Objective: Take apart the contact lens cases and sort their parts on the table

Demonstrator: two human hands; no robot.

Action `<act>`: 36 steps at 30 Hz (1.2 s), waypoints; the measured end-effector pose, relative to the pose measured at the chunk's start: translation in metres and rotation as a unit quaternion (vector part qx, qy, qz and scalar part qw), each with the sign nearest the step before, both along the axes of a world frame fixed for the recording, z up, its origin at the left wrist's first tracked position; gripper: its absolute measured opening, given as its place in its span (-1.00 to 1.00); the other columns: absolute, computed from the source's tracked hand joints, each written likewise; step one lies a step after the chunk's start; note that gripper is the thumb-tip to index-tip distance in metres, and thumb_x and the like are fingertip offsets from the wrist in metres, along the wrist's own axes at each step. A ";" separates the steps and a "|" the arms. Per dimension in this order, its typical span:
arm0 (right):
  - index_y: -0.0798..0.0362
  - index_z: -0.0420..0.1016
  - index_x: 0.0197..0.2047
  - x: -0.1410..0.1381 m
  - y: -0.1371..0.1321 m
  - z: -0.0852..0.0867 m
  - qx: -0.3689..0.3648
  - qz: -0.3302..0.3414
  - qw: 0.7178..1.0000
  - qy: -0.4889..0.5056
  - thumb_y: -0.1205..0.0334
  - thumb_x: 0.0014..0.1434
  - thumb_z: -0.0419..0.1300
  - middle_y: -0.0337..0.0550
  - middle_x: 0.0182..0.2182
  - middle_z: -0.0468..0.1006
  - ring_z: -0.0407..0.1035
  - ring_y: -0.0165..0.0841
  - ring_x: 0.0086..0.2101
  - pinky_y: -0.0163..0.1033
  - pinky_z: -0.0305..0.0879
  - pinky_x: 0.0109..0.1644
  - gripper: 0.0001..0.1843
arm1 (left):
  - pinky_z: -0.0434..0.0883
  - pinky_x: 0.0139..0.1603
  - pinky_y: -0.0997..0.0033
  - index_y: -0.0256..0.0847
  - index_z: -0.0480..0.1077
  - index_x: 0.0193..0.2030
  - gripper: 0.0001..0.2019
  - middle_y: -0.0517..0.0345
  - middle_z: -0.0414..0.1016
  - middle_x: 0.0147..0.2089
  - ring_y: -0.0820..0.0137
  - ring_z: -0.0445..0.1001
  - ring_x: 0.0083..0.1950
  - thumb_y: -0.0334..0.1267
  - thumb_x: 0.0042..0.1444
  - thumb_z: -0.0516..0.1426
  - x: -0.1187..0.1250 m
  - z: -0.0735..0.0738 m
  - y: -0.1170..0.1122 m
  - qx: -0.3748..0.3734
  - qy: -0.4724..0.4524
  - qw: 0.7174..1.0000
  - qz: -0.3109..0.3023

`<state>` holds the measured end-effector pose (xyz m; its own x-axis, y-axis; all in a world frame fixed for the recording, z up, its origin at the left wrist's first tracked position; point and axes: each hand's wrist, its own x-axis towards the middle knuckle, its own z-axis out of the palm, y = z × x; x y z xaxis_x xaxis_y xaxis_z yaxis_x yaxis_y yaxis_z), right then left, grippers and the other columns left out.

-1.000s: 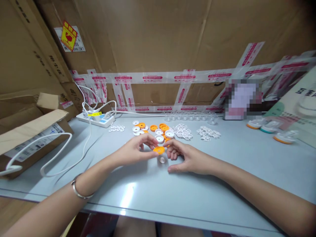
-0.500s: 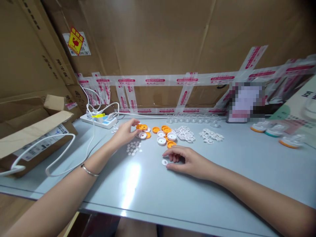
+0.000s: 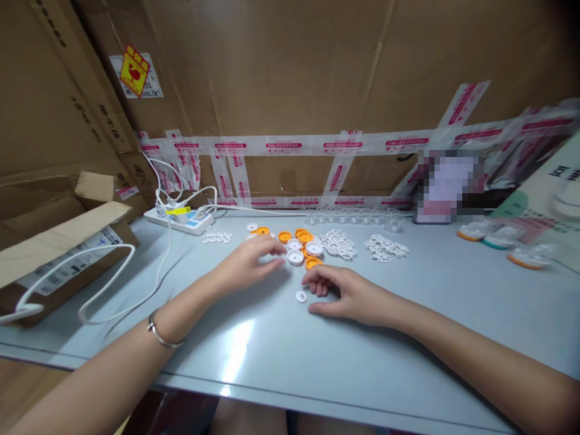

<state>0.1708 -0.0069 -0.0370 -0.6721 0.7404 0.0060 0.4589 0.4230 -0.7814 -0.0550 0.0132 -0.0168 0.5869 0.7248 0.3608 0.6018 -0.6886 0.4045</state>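
My left hand [image 3: 249,263] lies palm down over the table, its fingers held together and pointing right, just short of a white cap [image 3: 295,257]. Whatever is under those fingers is hidden. My right hand [image 3: 345,291] rests on the table with its fingers curled under. Its index tip and thumb lie either side of a small white disc [image 3: 301,296] that sits loose on the surface. Beyond both hands is a cluster of orange and white caps [image 3: 304,238]. A metal bangle [image 3: 159,334] is on my left wrist.
Two heaps of small white parts [image 3: 339,244] [image 3: 385,248] and a row of clear cups [image 3: 348,214] lie behind the caps. A power strip [image 3: 180,220] with white cables sits at the back left, beside a cardboard box [image 3: 58,260]. Assembled pieces [image 3: 496,240] stand at the right. Taped cardboard walls the table in.
The orange cap both hands held a second ago is gone from them. My left hand reached to the cap pile and has come back toward the middle. The right hand has stayed by the white disc.
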 end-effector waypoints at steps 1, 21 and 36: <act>0.10 0.33 -0.19 0.001 0.000 0.001 -0.002 0.002 1.000 0.001 0.19 -0.03 0.22 -0.21 -0.38 0.34 0.26 -0.42 -0.36 -0.28 0.28 -0.24 -0.68 | 0.31 -0.11 0.41 -0.23 0.39 -0.21 -0.85 0.10 0.44 -0.22 0.41 0.39 -0.17 -0.28 0.15 0.04 0.006 0.002 -0.007 -0.025 0.010 0.999 -0.044; 0.06 0.39 -0.20 0.041 0.037 0.018 0.086 -0.230 0.966 0.079 -0.11 0.00 0.15 -0.09 -0.31 0.50 0.40 -0.31 -0.31 -0.16 0.33 -0.20 -0.57 | 0.24 -0.40 0.49 -0.26 0.38 -0.49 -0.83 0.14 0.43 -0.48 0.42 0.35 -0.43 -0.19 0.00 0.13 -0.082 0.025 0.027 0.059 0.063 0.952 0.295; 0.10 0.45 -0.24 0.178 0.059 0.059 0.253 -0.615 0.745 0.049 0.16 0.03 0.08 0.06 -0.32 0.52 0.38 -0.32 -0.39 -0.21 0.28 -0.31 -0.73 | 0.28 -0.34 0.45 -0.23 0.48 -0.46 -0.81 0.02 0.53 -0.36 0.23 0.45 -0.26 -0.38 -0.18 0.04 -0.137 0.001 0.052 -0.045 0.231 0.871 0.432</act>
